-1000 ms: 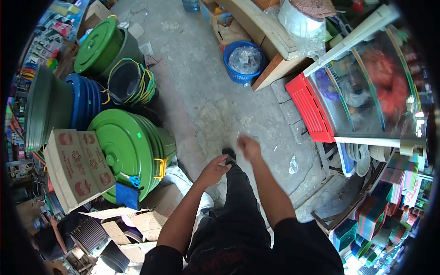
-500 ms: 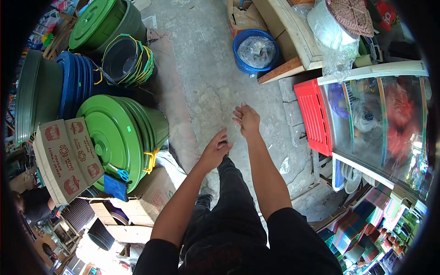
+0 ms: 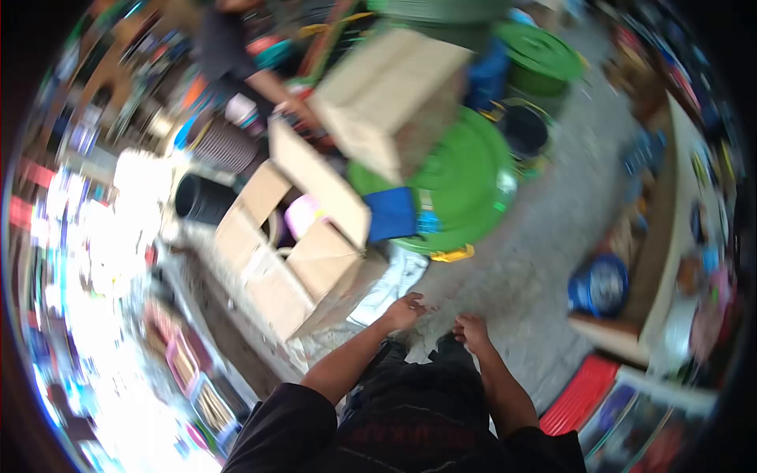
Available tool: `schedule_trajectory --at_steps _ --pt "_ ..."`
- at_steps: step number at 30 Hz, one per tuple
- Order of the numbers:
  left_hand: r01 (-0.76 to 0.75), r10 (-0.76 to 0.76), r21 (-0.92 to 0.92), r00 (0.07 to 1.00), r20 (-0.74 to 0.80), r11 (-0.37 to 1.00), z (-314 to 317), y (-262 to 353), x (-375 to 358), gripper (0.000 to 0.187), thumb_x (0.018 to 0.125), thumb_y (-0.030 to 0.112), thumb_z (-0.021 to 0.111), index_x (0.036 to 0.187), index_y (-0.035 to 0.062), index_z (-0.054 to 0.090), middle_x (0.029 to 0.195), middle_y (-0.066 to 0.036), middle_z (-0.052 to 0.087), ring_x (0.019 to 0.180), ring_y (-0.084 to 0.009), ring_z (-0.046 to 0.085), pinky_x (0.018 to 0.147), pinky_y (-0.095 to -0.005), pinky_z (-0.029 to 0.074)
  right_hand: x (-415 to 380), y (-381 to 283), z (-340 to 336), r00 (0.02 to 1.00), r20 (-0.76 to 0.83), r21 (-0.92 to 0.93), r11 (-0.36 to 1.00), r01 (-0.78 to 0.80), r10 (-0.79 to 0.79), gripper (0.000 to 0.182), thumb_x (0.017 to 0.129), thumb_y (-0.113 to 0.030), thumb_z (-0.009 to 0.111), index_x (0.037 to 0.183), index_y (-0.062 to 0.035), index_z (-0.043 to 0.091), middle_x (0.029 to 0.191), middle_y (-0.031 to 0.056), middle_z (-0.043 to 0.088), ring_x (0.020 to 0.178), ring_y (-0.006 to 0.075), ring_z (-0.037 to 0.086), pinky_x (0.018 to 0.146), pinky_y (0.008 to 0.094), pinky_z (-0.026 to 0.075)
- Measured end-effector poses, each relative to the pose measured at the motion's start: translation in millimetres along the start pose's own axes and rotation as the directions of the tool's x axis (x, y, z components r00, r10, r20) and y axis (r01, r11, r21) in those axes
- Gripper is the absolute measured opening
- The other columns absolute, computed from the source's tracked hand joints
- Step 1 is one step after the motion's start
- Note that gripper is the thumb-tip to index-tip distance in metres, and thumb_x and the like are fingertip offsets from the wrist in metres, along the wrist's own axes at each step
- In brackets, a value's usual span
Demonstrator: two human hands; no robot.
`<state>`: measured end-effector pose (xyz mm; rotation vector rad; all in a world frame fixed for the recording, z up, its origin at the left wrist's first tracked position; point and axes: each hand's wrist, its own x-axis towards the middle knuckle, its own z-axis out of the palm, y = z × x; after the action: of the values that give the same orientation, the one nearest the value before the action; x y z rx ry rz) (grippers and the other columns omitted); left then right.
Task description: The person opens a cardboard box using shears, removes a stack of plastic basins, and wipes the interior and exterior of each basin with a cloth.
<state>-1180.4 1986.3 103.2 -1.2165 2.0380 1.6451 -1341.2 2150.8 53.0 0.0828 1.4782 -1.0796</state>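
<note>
My left hand [image 3: 405,310] is held in front of my body with its fingers stretched out and nothing in it. It is nearest to a white sheet-like item [image 3: 394,284] lying beside an open cardboard box [image 3: 268,288]. My right hand [image 3: 471,333] hangs over the concrete floor, a short gap to the right of the left one. Its fingers are loosely bent and slightly apart, with nothing visible between them. Pink and dark items show inside the box. The view is smeared by motion.
A second carton [image 3: 386,94] and a blue pouch [image 3: 391,213] rest on a green lidded tub [image 3: 473,181]. Another person's arm [image 3: 272,87] reaches toward that carton. A blue basin [image 3: 599,285] stands at the right, near a red panel [image 3: 579,394].
My view has swung left, bringing the open box and the other person more fully into sight. Both my hands now appear lower in the view, still without any object seen in them.
</note>
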Motion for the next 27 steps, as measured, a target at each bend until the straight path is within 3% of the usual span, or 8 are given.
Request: schedule_trajectory --at_steps 5,7,13,15,16,22,24,27 --pt "0.094 -0.316 -0.385 0.759 -0.569 0.918 -86 -185 -95 0.052 0.078 0.033 0.062 0.116 -0.0001 0.05 0.102 -0.019 0.062 0.099 -0.0307 0.058 0.086 -0.0367 0.044 29 -7 96 0.983 0.158 -0.31 0.95 -0.038 0.09 0.021 0.081 -0.02 0.062 0.096 -0.0078 0.054 0.074 0.0029 0.058 0.061 0.014 0.057 0.049 0.0279 0.046" --pt "0.279 -0.502 -0.426 0.605 -0.618 0.861 -108 -205 -155 0.055 0.075 0.033 0.064 0.117 0.0006 0.05 0.108 -0.024 0.057 0.104 -0.0339 0.054 0.09 -0.0376 0.043 28 -11 150 0.99 0.12 -0.428 0.904 -0.014 0.073 0.022 0.08 -0.02 0.063 0.096 -0.0067 0.054 0.075 0.0037 0.059 0.061 0.0132 0.056 0.047 0.0256 0.045" --pt "0.361 -0.586 -0.465 0.418 -0.695 0.809 -126 -254 -201 0.061 0.07 0.032 0.067 0.119 0.0023 0.048 0.121 -0.029 0.042 0.116 -0.0386 0.04 0.097 -0.0405 0.035 51 6 296 0.952 0.306 -0.74 0.634 0.225 0.02 0.032 0.078 -0.02 0.065 0.102 -0.0024 0.055 0.081 0.0054 0.06 0.063 0.0124 0.057 0.046 0.0252 0.045" --pt "0.37 -0.595 -0.471 0.4 -0.698 0.801 -133 -251 -196 0.061 0.07 0.031 0.067 0.12 0.0026 0.048 0.121 -0.028 0.042 0.116 -0.039 0.039 0.097 -0.0412 0.034 74 18 329 0.915 0.4 -0.772 0.52 0.366 -0.051 0.036 0.077 -0.019 0.066 0.105 0.0002 0.055 0.084 0.0078 0.061 0.063 0.0132 0.057 0.046 0.0255 0.045" --pt "0.386 -0.598 -0.468 0.373 -0.709 0.795 -137 -251 -191 0.061 0.069 0.031 0.067 0.12 0.0029 0.047 0.12 -0.027 0.041 0.116 -0.0395 0.038 0.098 -0.0419 0.034 74 17 350 0.9 0.422 -0.746 0.522 0.414 -0.11 0.039 0.071 -0.018 0.069 0.101 0.0036 0.058 0.077 0.013 0.063 0.07 0.0192 0.06 0.064 0.03 0.049" --pt "0.263 -0.581 -0.518 0.358 -0.731 0.814 -142 -256 -173 0.059 0.071 0.031 0.067 0.119 0.0042 0.047 0.115 -0.027 0.045 0.111 -0.0395 0.042 0.096 -0.0418 0.036 98 1 451 0.87 0.487 -0.769 0.511 0.384 0.08 0.041 0.072 -0.02 0.069 0.103 0.0041 0.058 0.091 0.0153 0.063 0.085 0.0223 0.061 0.075 0.0313 0.047" --pt "0.224 -0.658 -0.63 0.413 -0.63 0.744 -146 -247 -181 0.058 0.072 0.031 0.067 0.119 0.0047 0.047 0.113 -0.027 0.046 0.11 -0.0393 0.043 0.095 -0.0413 0.036 135 22 470 0.848 0.528 -0.813 0.322 0.486 0.052 0.043 0.073 -0.021 0.068 0.105 0.0041 0.057 0.092 0.0164 0.062 0.087 0.0224 0.059 0.076 0.0314 0.046" --pt "0.205 -0.726 -0.738 0.467 -0.504 0.643 -111 -248 -188 0.057 0.074 0.033 0.066 0.12 0.0058 0.046 0.109 -0.027 0.049 0.108 -0.0388 0.046 0.093 -0.04 0.039 178 72 484 0.9 0.434 -0.808 0.463 0.364 0.05 0.046 0.073 -0.024 0.069 0.105 0.0044 0.053 0.093 0.0145 0.059 0.085 0.0213 0.057 0.075 0.0317 0.046"
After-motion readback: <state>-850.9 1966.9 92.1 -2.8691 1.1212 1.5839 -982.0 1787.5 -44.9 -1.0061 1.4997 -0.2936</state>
